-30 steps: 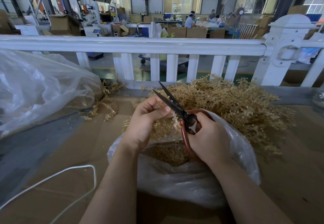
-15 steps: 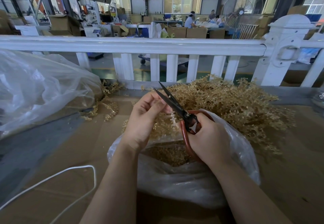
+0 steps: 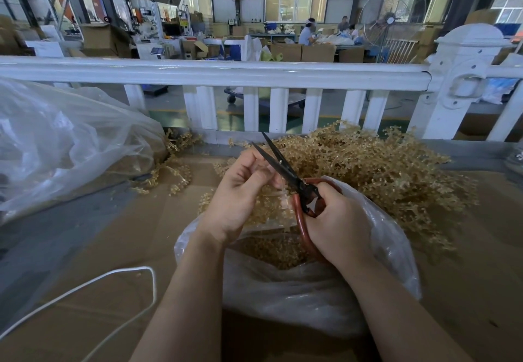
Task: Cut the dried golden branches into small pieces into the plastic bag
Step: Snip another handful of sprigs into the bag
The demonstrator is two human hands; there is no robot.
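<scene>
golden branch (image 3: 278,200) pinched in left hand (image 3: 240,194) grip, between open scissors (image 3: 285,169) blades, right hand (image 3: 336,220) gripping handles

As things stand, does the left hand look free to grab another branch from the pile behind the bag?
Probably not yet: the left hand pinches a sprig against the open scissors. The pile lies unobstructed.

Bare cardboard tabletop (image 3: 119,237) open at near left, crossed by white cord (image 3: 85,285). Blocked far by white railing (image 3: 215,71), far left by big clear bag (image 3: 70,146), right by golden branch heap (image 3: 382,169).
</scene>
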